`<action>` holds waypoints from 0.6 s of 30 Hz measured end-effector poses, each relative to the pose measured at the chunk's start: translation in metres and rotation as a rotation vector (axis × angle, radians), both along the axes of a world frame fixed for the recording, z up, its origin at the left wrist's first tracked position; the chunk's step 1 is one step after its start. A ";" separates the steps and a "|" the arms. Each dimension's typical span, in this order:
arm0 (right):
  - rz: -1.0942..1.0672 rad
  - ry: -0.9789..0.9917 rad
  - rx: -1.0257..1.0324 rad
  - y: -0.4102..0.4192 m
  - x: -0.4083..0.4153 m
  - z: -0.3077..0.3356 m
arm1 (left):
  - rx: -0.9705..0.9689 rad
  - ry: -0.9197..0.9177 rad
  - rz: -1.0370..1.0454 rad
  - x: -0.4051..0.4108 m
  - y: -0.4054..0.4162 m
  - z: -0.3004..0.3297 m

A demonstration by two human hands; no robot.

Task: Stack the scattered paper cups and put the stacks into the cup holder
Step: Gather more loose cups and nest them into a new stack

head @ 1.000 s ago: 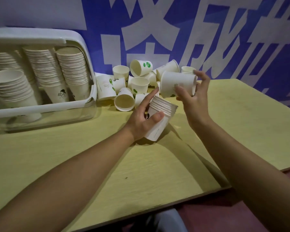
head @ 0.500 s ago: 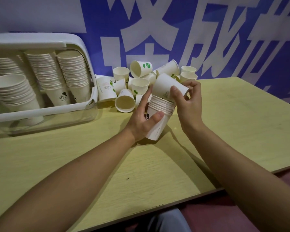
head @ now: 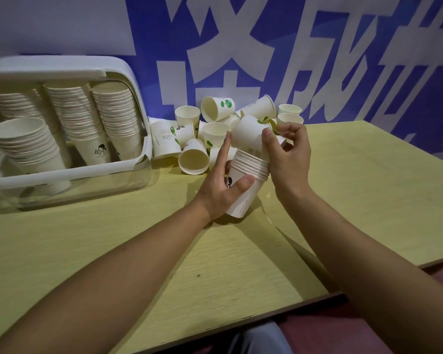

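Holder (head: 138, 98) at 9 o'clock on the table (head: 368, 200): white frame, clear base, lying back, holding four rows of nested cups (head: 69, 116). Row axes run roughly 11 to 5 o'clock, mouths toward 11. One row's end cup bears a small black figure print; the text under it is too small to read.

Loose cups (head: 192, 162) heaped at 12 o'clock, against the banner (head: 317, 47): white paper, some with green leaf marks, some with black print, unreadable. Some upright, some on their sides, mouths pointing various ways.

Left hand (head: 220, 190) grips the stack (head: 246, 185) at centre, thumb across the front wall, forefinger straight up past the rims. Stack axis tilted, mouth toward 1 o'clock, base toward 7, base just above the table. Black figure print partly hidden under the thumb.

Right hand (head: 289, 154) pinches one cup (head: 251, 131), thumb on its wall, base entering the stack's mouth, mouth toward 1 o'clock. Green mark near its rim.

Banner: blue, large white characters, cropped, not readable.
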State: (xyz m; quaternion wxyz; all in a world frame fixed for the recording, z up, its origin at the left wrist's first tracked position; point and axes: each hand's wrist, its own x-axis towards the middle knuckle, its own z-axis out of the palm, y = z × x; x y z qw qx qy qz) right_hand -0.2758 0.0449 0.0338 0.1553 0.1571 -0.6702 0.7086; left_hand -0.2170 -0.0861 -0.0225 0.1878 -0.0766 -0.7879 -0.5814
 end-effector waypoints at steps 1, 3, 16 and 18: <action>0.003 -0.005 -0.014 0.000 0.000 0.001 | -0.002 -0.008 -0.003 0.000 0.001 0.001; 0.023 -0.007 -0.029 -0.002 0.000 0.002 | 0.003 -0.020 0.001 0.002 0.002 0.002; 0.450 -0.037 0.212 -0.034 0.018 0.001 | 0.175 -0.129 0.086 0.053 -0.036 0.004; 0.529 -0.083 0.260 -0.045 0.021 0.003 | 0.153 -0.149 0.121 0.063 -0.046 0.008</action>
